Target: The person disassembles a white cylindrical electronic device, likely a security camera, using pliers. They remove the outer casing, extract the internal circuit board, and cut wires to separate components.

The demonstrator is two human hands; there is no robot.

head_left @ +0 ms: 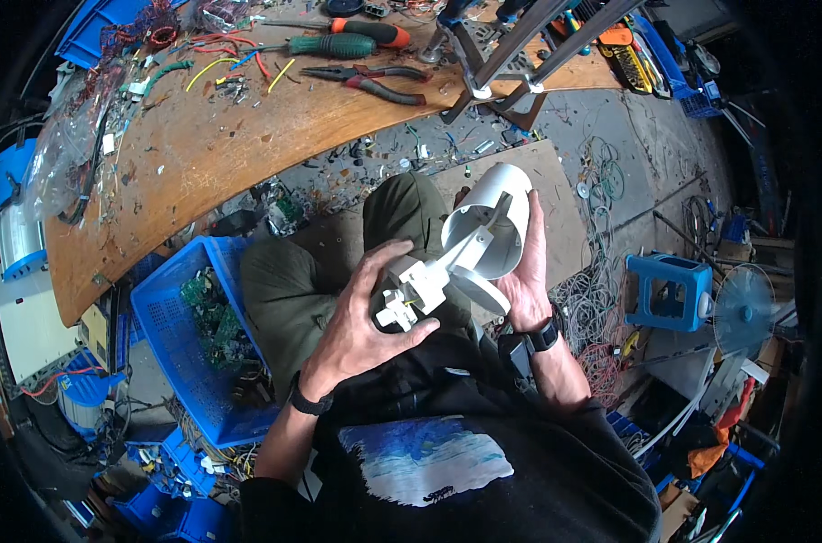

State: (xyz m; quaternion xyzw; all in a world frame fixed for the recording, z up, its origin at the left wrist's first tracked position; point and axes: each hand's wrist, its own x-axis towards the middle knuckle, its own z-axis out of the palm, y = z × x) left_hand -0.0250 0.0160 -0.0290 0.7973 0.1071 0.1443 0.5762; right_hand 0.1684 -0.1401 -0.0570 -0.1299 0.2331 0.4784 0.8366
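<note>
Over my lap is a white track light (pixel 512 237), a cylindrical housing joined by a flat arm to a blocky white adapter (pixel 417 288). My right hand (pixel 527 271) grips the housing from its right side, the fingers mostly hidden behind it. The adapter lies between the thumb and fingers of my left hand (pixel 352 321). The housing's near end is uncovered, showing a hollow inside. A round white disc (pixel 480 290) hangs beside the arm at that end. A short yellow bit shows at the adapter.
Pliers (pixel 367 80), a green-handled screwdriver (pixel 334 45) and wire scraps lie on the wooden bench (pixel 185 199) ahead. A metal stand (pixel 511 63) rises at its right. At my left is a blue crate (pixel 171 339) with circuit boards. Tangled cables (pixel 601 262) and a fan (pixel 744 312) are at right.
</note>
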